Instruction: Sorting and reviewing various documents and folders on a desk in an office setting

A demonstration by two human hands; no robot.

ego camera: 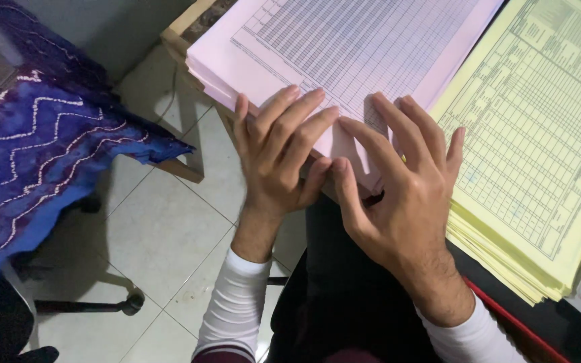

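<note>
We look down onto a floor of large pale square tiles with thin dark grout lines (163,242), lit evenly by soft light. At upper left a plain grey-white wall (102,27) meets the floor. A light wooden table frame (186,30) stands by it, one leg (193,144) reaching the tiles, with a thin cable (169,94) hanging beside the frame. On the left a deep blue and purple cloth with white zigzag stitching (42,154) drapes over furniture that we cannot make out. Under it a dark metal chair base with a round foot (95,306) rests on the tiles. At lower right a dark surface with a red edge (519,323) shows.
</note>
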